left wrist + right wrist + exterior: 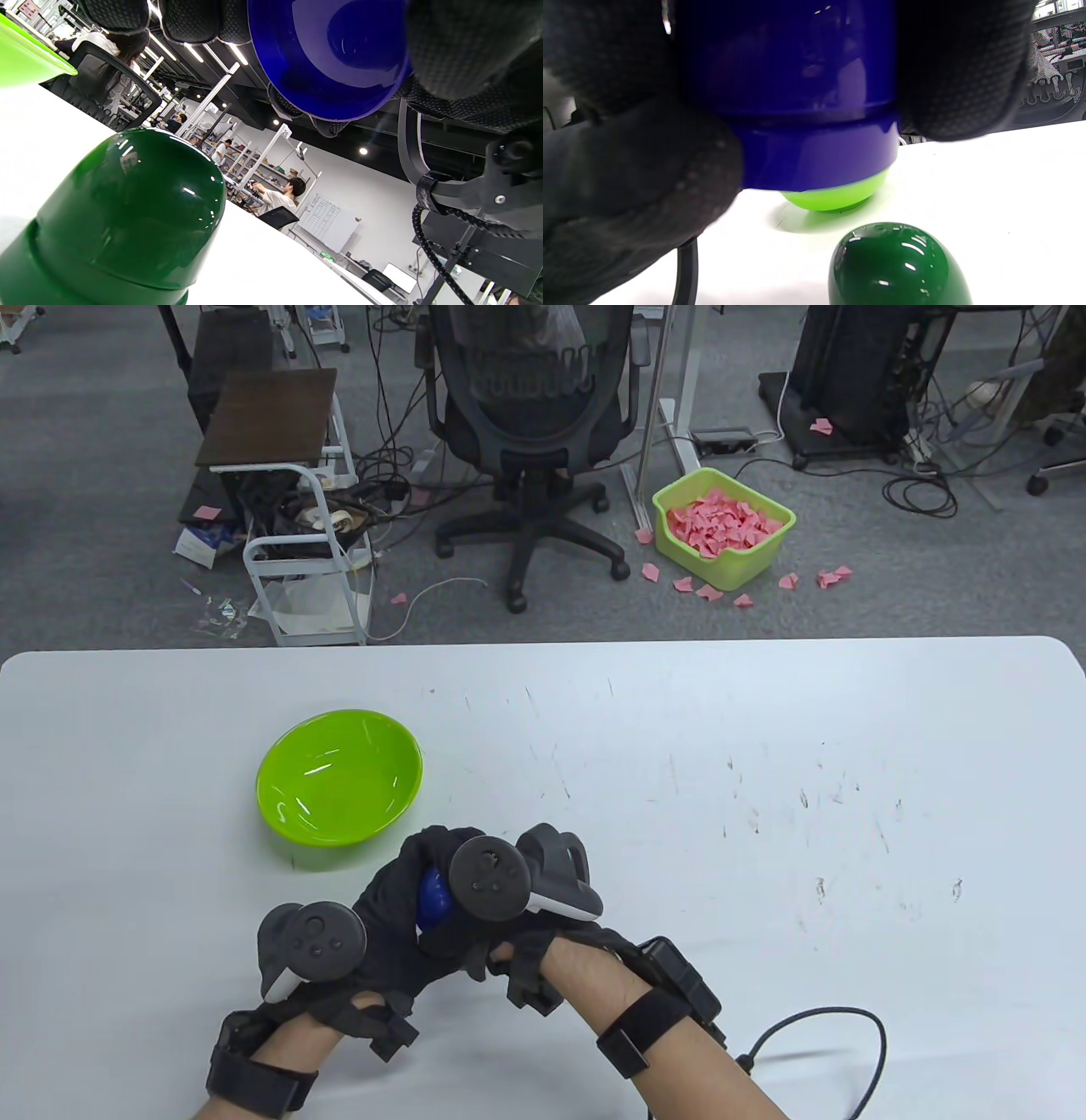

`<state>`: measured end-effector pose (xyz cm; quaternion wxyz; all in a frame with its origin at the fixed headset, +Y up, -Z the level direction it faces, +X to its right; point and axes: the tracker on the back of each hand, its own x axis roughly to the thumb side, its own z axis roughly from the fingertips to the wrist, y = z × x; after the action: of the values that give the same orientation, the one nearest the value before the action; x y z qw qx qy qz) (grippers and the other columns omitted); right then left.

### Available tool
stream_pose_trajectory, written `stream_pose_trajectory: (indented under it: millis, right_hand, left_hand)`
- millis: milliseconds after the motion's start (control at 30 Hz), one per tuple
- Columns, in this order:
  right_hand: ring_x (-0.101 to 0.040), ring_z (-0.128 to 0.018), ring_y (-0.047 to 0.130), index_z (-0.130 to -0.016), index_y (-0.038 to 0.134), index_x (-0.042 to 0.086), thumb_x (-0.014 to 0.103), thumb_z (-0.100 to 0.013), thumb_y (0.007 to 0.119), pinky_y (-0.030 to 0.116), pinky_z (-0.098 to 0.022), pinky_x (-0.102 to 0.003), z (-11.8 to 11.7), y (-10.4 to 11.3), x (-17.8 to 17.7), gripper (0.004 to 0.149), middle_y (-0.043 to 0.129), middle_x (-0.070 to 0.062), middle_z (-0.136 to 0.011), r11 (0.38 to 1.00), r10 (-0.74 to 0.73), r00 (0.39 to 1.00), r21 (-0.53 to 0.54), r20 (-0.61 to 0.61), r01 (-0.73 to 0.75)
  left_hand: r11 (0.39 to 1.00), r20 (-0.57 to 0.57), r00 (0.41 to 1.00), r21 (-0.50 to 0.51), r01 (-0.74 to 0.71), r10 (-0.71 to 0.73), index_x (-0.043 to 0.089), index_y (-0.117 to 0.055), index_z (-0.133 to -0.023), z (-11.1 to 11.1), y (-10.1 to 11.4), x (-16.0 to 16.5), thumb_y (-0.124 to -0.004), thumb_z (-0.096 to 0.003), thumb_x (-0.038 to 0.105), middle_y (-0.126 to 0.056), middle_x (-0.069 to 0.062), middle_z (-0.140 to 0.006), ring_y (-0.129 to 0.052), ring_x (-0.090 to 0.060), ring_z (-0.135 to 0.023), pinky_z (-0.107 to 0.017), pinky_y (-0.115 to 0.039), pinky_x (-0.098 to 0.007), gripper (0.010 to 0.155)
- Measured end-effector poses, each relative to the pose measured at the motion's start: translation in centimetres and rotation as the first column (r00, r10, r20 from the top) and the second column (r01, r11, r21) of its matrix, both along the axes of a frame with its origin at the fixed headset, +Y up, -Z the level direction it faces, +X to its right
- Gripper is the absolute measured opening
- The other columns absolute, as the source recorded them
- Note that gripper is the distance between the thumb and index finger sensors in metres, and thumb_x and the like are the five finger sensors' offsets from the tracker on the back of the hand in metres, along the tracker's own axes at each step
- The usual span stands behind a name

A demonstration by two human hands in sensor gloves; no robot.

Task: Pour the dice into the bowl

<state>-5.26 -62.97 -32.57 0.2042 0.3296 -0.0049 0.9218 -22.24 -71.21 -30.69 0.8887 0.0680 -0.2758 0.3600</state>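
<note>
Both hands, left hand (386, 925) and right hand (509, 916), gripped the blue cup (437, 899); only wrist views showed a dark green cup (897, 267) lying beneath, near the green bowl (339, 777).

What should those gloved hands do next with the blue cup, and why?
Probably carry the blue cup up over the green bowl before tipping. Both the left hand and right hand hold it short of the bowl, which looks empty.
</note>
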Motion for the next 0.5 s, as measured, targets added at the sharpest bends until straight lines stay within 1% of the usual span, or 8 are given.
stream_pose_trajectory:
  millis: [33,133,267,333,500]
  right_hand:
    - [-0.059,-0.062,0.094,-0.104,0.048,0.002,0.05,-0.033,0.099,0.093,-0.04,-0.058,0.0,0.0,0.0,0.1,0.067,-0.029,-0.1,1.0,0.005,1.0,-0.013,0.0,-0.005]
    - [-0.059,-0.064,0.092,-0.104,0.046,0.002,0.05,-0.035,0.097,0.09,-0.042,-0.06,0.0,0.0,0.2,0.099,0.066,-0.029,-0.101,0.999,-0.006,1.0,-0.043,-0.008,0.005]
    - [-0.059,-0.07,0.087,-0.106,0.044,0.005,0.05,-0.039,0.093,0.084,-0.047,-0.063,0.1,0.7,0.8,0.094,0.063,-0.029,-0.104,0.998,-0.04,0.999,-0.05,-0.019,0.039]
    - [-0.059,-0.07,0.087,-0.106,0.043,0.005,0.051,-0.041,0.091,0.082,-0.047,-0.064,0.1,1.3,1.4,0.093,0.063,-0.029,-0.104,0.996,-0.081,0.997,-0.039,-0.004,0.081]
    - [-0.058,-0.072,0.085,-0.107,0.04,0.006,0.052,-0.043,0.087,0.081,-0.049,-0.064,0.1,2.8,3.5,0.092,0.061,-0.029,-0.105,0.983,-0.181,0.983,0.023,0.033,0.181]
  left_hand:
    - [1.0,0.005,1.0,-0.003,-0.008,0.008,0.011,-0.02,-0.108,0.0,0.0,0.0,-0.089,-0.0349,0.068,-0.059,-0.012,-0.11,-0.065,-0.038,-0.102,-0.076,-0.061,-0.062,0.115]
    - [1.0,0.007,1.0,0.01,-0.014,0.014,0.011,-0.023,-0.108,-0.1,0.1,-0.1,-0.09,-0.0343,0.069,-0.062,-0.012,-0.109,-0.069,-0.038,-0.1,-0.076,-0.063,-0.061,0.115]
    - [0.999,0.008,0.999,0.027,-0.033,0.032,0.014,-0.026,-0.109,-0.2,0.4,-0.5,-0.091,-0.0342,0.069,-0.063,-0.012,-0.109,-0.069,-0.037,-0.099,-0.076,-0.062,-0.061,0.113]
    - [0.999,0.001,1.0,0.041,-0.024,0.024,0.015,-0.026,-0.109,-0.2,0.4,-0.6,-0.09,-0.0341,0.069,-0.064,-0.011,-0.109,-0.069,-0.037,-0.099,-0.076,-0.063,-0.061,0.113]
    - [0.999,-0.009,1.0,0.036,-0.003,0.004,0.015,-0.027,-0.11,-0.3,0.4,-0.6,-0.09,-0.0343,0.069,-0.064,-0.011,-0.109,-0.069,-0.037,-0.1,-0.076,-0.062,-0.062,0.112]
